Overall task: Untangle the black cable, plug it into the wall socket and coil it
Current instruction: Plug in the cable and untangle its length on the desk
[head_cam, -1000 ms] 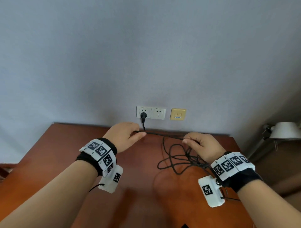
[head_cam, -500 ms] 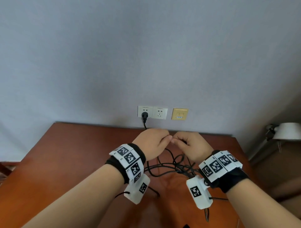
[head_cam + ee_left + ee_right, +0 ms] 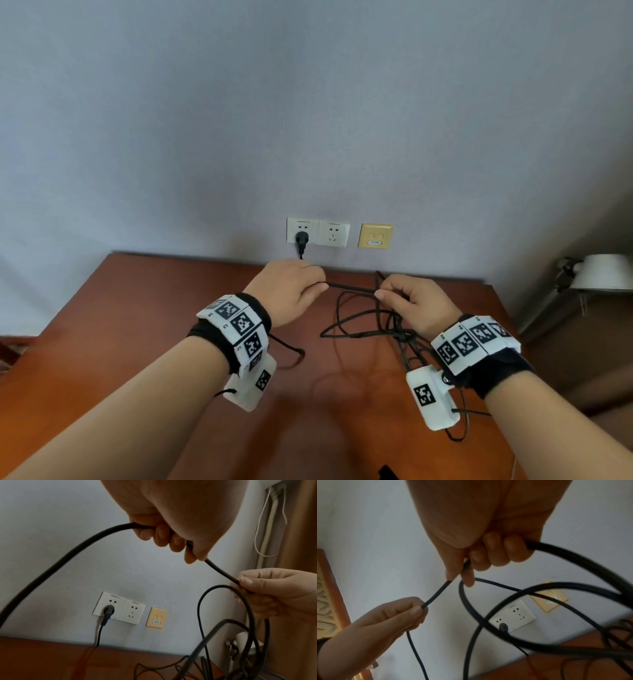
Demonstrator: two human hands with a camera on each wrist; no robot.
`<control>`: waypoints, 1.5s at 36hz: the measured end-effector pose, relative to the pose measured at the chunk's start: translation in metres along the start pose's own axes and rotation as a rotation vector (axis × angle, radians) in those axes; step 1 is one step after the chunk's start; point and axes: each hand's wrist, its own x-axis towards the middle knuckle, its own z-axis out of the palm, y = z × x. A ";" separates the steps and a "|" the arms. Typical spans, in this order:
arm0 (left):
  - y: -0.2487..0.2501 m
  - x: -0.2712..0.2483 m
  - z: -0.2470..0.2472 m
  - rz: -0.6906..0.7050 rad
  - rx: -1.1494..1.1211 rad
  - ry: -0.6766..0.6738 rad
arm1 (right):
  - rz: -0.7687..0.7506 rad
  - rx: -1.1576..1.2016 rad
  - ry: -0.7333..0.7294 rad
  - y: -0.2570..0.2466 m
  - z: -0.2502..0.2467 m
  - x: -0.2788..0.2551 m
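Cable (image 3: 349,287): I am pinching it in left hand (image 3: 287,291) and right hand (image 3: 416,306) fingers; plug (image 3: 301,238) sitting in wall socket (image 3: 301,230); loops lying on bench (image 3: 137,325).

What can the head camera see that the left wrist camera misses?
Only the head view shows both wrist bands with their printed squares, most of the brown table, the cable's loose tangle lying on it, and a white lamp at the right edge.

Only the left wrist view shows the left hand's curled fingers from below, and a white cord hanging beside a curtain.

Both show the left hand and right hand holding the black cable stretched between them, the plug in the left wall socket, and the yellow wall plate.
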 end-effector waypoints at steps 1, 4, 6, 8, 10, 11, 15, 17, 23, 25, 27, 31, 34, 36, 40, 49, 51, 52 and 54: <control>0.000 0.001 0.001 -0.028 0.008 0.003 | -0.014 0.000 0.003 -0.002 0.001 0.001; 0.003 0.006 0.002 -0.164 0.004 -0.001 | -0.032 0.002 0.038 -0.008 0.005 0.004; 0.010 0.010 0.001 -0.220 -0.030 -0.010 | -0.028 0.006 0.057 -0.012 0.007 0.006; 0.020 0.014 0.001 -0.210 -0.055 -0.025 | -0.034 0.010 0.068 -0.015 0.010 0.007; 0.030 0.019 0.004 -0.175 -0.074 -0.055 | -0.045 0.022 0.074 -0.019 0.013 0.008; 0.035 0.020 0.007 -0.157 -0.094 -0.077 | -0.056 0.023 0.071 -0.021 0.014 0.009; 0.050 0.025 0.014 -0.108 -0.187 -0.107 | -0.081 -0.004 0.042 -0.028 0.017 0.013; 0.049 0.025 0.014 -0.098 -0.206 -0.083 | -0.092 0.004 0.026 -0.029 0.015 0.013; 0.038 0.023 -0.001 0.017 -0.084 -0.094 | -0.087 0.048 -0.037 -0.024 0.012 0.007; 0.033 0.023 -0.007 0.016 -0.051 -0.104 | -0.064 0.039 -0.042 -0.020 0.010 0.006; 0.025 0.021 -0.012 -0.003 -0.022 -0.103 | -0.045 0.005 -0.050 -0.016 0.006 0.004; 0.004 0.011 -0.023 -0.025 0.002 -0.096 | -0.022 -0.021 -0.035 -0.005 -0.005 0.000; -0.002 0.007 -0.026 -0.049 0.026 -0.098 | -0.022 -0.047 -0.034 -0.006 -0.007 0.000; 0.001 0.008 -0.028 -0.079 0.039 -0.080 | -0.023 -0.080 -0.017 -0.010 -0.006 0.001; 0.012 0.011 -0.025 -0.178 -0.014 0.002 | -0.037 -0.118 0.045 -0.016 -0.001 0.005; 0.061 0.022 0.007 -0.139 -0.180 -0.109 | -0.130 -0.131 -0.030 -0.032 0.016 0.012; 0.057 0.021 0.007 -0.124 -0.163 -0.077 | -0.147 -0.119 -0.033 -0.029 0.014 0.012; 0.054 0.020 0.005 -0.103 -0.144 -0.067 | -0.163 -0.118 -0.032 -0.027 0.013 0.011; 0.048 0.019 0.001 -0.063 -0.124 -0.060 | -0.185 -0.126 -0.022 -0.024 0.011 0.009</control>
